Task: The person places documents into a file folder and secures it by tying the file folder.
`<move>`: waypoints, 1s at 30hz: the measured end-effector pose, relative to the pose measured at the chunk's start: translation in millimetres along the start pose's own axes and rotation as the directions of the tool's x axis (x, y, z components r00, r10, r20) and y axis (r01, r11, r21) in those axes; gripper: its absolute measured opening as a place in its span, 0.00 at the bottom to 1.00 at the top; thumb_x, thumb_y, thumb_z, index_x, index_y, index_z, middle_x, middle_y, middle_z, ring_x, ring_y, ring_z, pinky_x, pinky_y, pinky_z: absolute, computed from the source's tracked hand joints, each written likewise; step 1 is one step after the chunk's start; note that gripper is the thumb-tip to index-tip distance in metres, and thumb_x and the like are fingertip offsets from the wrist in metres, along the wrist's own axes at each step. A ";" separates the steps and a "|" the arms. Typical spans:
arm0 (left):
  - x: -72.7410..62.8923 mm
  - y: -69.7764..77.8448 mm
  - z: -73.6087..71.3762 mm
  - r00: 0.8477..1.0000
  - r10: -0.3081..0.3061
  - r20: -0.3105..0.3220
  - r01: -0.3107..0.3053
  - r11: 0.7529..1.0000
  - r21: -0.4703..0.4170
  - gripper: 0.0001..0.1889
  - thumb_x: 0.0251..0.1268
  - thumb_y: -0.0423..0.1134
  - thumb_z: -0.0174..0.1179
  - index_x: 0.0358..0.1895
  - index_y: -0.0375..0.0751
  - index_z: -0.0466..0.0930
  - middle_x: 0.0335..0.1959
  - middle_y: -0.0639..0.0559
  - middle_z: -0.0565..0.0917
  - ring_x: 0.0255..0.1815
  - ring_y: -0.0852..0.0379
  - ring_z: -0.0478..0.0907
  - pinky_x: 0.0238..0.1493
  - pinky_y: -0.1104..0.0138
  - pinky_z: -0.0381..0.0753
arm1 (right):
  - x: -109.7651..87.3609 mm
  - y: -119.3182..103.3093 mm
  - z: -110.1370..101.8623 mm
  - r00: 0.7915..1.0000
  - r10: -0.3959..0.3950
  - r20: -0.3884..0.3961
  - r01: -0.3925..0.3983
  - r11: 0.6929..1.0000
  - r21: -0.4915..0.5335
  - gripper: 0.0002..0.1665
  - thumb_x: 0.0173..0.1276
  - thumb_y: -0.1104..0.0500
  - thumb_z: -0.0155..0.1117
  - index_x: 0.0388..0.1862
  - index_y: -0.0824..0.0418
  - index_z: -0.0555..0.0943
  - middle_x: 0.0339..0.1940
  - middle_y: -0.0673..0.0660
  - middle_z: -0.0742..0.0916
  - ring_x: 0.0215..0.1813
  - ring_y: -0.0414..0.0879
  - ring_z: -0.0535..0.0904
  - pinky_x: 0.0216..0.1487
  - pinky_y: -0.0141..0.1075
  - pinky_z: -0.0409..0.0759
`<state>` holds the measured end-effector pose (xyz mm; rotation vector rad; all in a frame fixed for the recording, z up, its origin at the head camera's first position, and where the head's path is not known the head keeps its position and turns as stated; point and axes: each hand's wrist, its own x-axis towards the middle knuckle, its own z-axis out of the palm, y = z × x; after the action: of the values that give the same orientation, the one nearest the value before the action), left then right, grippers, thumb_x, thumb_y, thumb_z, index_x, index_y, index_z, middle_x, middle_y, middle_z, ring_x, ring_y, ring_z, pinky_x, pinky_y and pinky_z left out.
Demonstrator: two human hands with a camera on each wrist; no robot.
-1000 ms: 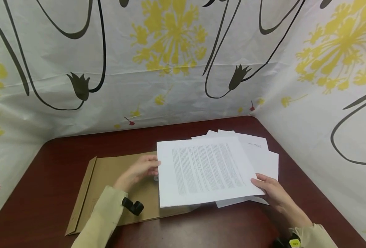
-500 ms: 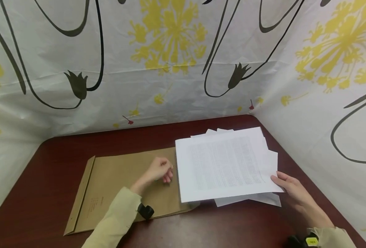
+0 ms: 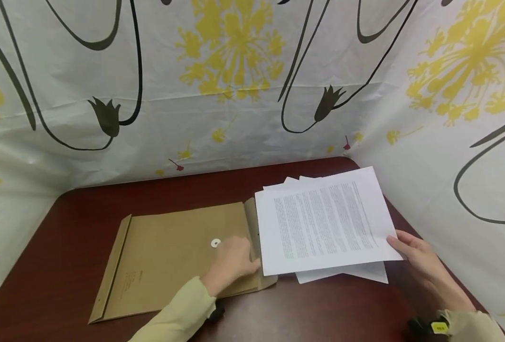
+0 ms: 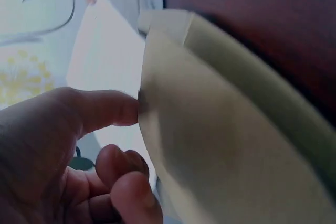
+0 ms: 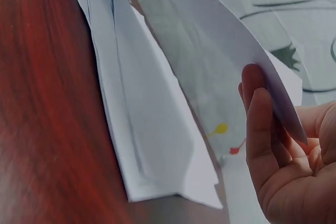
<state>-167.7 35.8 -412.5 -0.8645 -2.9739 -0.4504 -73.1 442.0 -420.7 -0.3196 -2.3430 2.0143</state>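
My right hand [image 3: 421, 256] holds a printed sheet of paper [image 3: 325, 223] by its lower right corner, thumb on top and fingers beneath. The raised paper [image 5: 231, 30] bows in the right wrist view. Below it lie several loose white sheets [image 3: 346, 271], partly covered. A brown paper envelope [image 3: 171, 251] with a white round button [image 3: 215, 243] lies to the left, its flap [image 3: 267, 281] at the right end partly hidden by the raised paper. At that end is my left hand [image 3: 233, 263]. In the left wrist view its thumb tip meets the envelope's edge [image 4: 152, 114], the other fingers loosely bent.
Everything lies on a dark reddish-brown table [image 3: 321, 308]. A white curtain [image 3: 171, 137] with yellow flowers and dark tulips stands along the back and both sides. Each wrist wears a small black camera [image 3: 423, 327].
The right hand has drawn the paper to the right, uncovering the envelope's flap. The left hand has let go of the paper and moved right and down to the envelope's end.
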 end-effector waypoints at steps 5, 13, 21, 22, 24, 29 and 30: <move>-3.6 13.7 7.3 1.000 -0.014 -0.028 0.019 0.982 0.186 0.20 0.41 0.36 0.55 0.07 0.49 0.51 0.09 0.59 0.50 0.13 0.62 0.48 0.10 0.71 0.51 | 0.6 -10.6 11.4 0.997 -0.042 -0.057 0.034 0.989 -0.141 0.08 0.71 0.53 0.54 0.47 0.45 0.77 0.33 0.40 0.85 0.34 0.37 0.82 0.35 0.30 0.78; -2.4 21.7 15.2 0.998 -0.048 -0.043 0.057 0.965 0.258 0.15 0.44 0.34 0.58 0.09 0.46 0.62 0.10 0.55 0.63 0.11 0.61 0.57 0.10 0.69 0.58 | 7.9 -11.1 29.9 0.998 -0.026 -0.061 0.015 0.983 -0.180 0.31 0.71 0.53 0.53 0.60 0.79 0.65 0.31 0.40 0.85 0.32 0.37 0.82 0.33 0.33 0.79; -5.9 21.3 12.2 0.995 -0.025 -0.096 0.050 0.965 0.259 0.16 0.43 0.34 0.58 0.09 0.45 0.62 0.10 0.54 0.64 0.11 0.60 0.61 0.10 0.68 0.61 | 15.7 -4.5 49.7 0.999 0.033 -0.038 -0.039 0.988 -0.148 0.34 0.72 0.53 0.52 0.64 0.80 0.60 0.32 0.40 0.84 0.33 0.36 0.81 0.34 0.31 0.79; -6.2 21.3 11.1 0.994 -0.024 -0.105 0.050 0.965 0.258 0.16 0.43 0.33 0.58 0.09 0.45 0.62 0.10 0.54 0.64 0.11 0.60 0.61 0.10 0.68 0.61 | 16.7 -4.1 53.0 0.999 0.039 -0.031 -0.043 0.989 -0.144 0.35 0.72 0.53 0.52 0.64 0.80 0.60 0.33 0.40 0.84 0.34 0.36 0.81 0.34 0.32 0.79; -6.7 21.4 8.0 0.993 -0.023 -0.120 0.053 0.964 0.260 0.16 0.44 0.33 0.58 0.09 0.46 0.61 0.10 0.54 0.63 0.11 0.60 0.59 0.09 0.68 0.59 | 18.8 -3.3 60.3 0.999 0.048 -0.024 -0.051 0.991 -0.127 0.34 0.72 0.53 0.52 0.64 0.79 0.60 0.34 0.41 0.84 0.35 0.36 0.81 0.35 0.32 0.79; -7.8 21.0 -0.7 0.989 -0.013 -0.148 0.052 0.964 0.260 0.19 0.46 0.32 0.58 0.09 0.46 0.57 0.09 0.56 0.57 0.11 0.62 0.52 0.08 0.71 0.52 | 22.6 -2.3 79.6 0.998 0.070 -0.003 -0.070 0.995 -0.069 0.34 0.73 0.54 0.51 0.65 0.79 0.60 0.35 0.42 0.84 0.36 0.35 0.81 0.38 0.30 0.78; -8.0 20.7 -2.0 0.988 -0.014 -0.152 0.053 0.964 0.260 0.20 0.46 0.32 0.58 0.09 0.47 0.56 0.09 0.57 0.56 0.11 0.62 0.51 0.08 0.72 0.51 | 22.9 -2.5 83.7 0.997 0.075 0.002 -0.075 0.995 -0.063 0.33 0.73 0.54 0.50 0.65 0.79 0.59 0.36 0.43 0.84 0.37 0.35 0.80 0.38 0.30 0.78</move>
<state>-150.2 47.8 -405.7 -0.7205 -2.8265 -0.1073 -109.2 364.2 -433.9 -0.4117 -2.4367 1.9772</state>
